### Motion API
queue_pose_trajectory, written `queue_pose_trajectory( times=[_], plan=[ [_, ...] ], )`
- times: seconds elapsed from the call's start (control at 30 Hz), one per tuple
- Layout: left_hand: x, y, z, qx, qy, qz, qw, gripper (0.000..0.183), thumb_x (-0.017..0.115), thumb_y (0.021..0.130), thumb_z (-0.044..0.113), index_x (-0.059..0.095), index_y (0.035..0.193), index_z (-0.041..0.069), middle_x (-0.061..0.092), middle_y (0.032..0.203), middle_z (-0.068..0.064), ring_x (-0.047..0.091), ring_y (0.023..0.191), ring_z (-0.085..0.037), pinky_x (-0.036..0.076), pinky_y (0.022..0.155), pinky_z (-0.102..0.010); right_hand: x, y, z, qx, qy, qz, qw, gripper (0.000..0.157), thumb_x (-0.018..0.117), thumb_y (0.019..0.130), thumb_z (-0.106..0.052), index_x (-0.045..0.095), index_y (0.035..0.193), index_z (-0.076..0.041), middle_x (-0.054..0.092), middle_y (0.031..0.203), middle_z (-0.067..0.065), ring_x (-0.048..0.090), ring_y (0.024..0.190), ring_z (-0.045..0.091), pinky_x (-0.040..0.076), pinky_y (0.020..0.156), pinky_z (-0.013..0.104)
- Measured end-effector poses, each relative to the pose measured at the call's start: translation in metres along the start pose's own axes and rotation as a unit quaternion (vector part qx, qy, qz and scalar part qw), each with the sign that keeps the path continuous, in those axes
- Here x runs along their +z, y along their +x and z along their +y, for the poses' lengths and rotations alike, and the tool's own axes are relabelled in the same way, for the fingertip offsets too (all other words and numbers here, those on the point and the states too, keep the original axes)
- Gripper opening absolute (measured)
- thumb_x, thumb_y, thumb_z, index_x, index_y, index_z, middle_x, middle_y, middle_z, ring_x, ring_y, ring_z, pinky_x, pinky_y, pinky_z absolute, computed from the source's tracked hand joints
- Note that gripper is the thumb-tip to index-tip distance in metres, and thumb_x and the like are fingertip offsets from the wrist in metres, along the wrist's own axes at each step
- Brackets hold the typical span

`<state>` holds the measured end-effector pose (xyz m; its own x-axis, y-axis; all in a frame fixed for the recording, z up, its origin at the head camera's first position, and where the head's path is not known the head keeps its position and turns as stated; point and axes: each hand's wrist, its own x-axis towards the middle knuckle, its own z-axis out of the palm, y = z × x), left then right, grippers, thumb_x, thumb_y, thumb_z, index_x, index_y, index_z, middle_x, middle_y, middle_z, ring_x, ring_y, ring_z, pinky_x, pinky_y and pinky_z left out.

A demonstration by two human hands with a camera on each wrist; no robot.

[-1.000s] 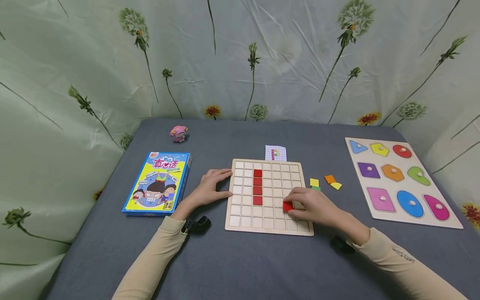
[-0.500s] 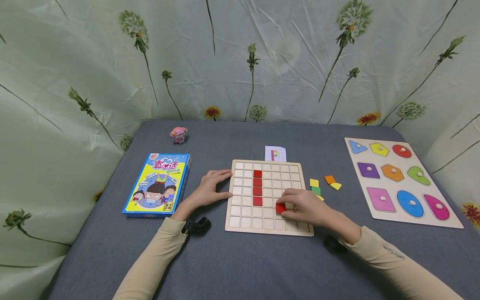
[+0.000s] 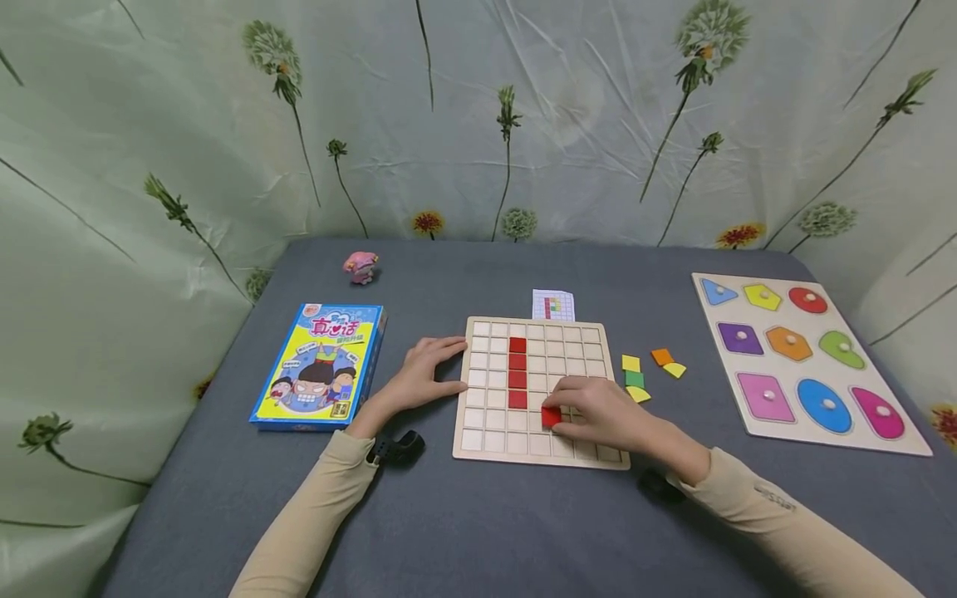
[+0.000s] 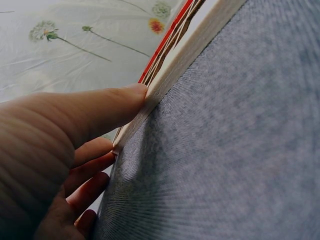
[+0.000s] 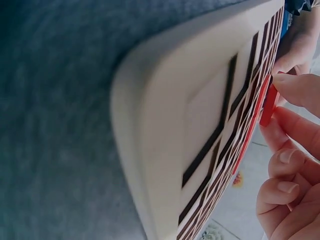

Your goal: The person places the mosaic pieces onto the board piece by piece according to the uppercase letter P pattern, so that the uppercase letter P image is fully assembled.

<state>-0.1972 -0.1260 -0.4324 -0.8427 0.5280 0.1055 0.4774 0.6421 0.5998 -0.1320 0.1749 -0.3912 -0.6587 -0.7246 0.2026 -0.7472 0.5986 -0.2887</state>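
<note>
A wooden grid board [image 3: 542, 448] lies flat on the table, with a column of several red tiles [image 3: 517, 362] set in its left half. My right hand [image 3: 598, 409] pinches a red square tile [image 3: 551, 416] between thumb and fingers, over the lower middle of the grid. In the right wrist view the pinched tile [image 5: 269, 105] is tilted, close to the board's surface. My left hand [image 3: 419, 375] touches the board's left edge with thumb and fingertips, the fingers fairly straight. From the left wrist, the thumb [image 4: 112, 105] is seen pressing against the board's side.
A small printed grid card [image 3: 553, 305] lies behind the board. Right of it are loose yellow, green and orange pieces [image 3: 634, 379], then a shape-puzzle board [image 3: 803, 425]. At left stand a blue-yellow box [image 3: 321, 365] and a pink figurine [image 3: 361, 267].
My right hand has carried the red tile leftward across the grid, toward the red column. More of the loose yellow and green pieces now shows. The left hand stays at the board's edge.
</note>
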Motion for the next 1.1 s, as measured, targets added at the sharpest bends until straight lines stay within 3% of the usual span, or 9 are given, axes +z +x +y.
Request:
queue_pose_trajectory(
  times=[0.53,1.1],
  plan=[
    [0.0,0.0,0.0,0.004,-0.005,0.0,1.0,0.067,0.071,0.08,0.028,0.046,0.138,0.005,0.044,0.145,-0.013,0.039,0.126,-0.032,0.027,0.099,-0.053,0.009,0.009,-0.009,0.012,-0.01,-0.024,1.0,0.022,0.074,0.078,-0.024,0.072,0.098,-0.015,0.066,0.091,-0.005,0.057,0.078,0.004,0.048,0.069,0.022],
    [0.001,0.001,-0.001,0.003,-0.003,0.0,1.0,0.068,0.071,0.08,0.029,0.046,0.139,0.007,0.044,0.145,-0.012,0.038,0.127,-0.031,0.027,0.098,-0.052,0.014,0.021,-0.016,0.009,-0.004,-0.007,1.0,0.018,0.075,0.075,-0.02,0.073,0.091,-0.013,0.064,0.085,-0.004,0.054,0.073,0.004,0.046,0.065,0.019]
  ],
)
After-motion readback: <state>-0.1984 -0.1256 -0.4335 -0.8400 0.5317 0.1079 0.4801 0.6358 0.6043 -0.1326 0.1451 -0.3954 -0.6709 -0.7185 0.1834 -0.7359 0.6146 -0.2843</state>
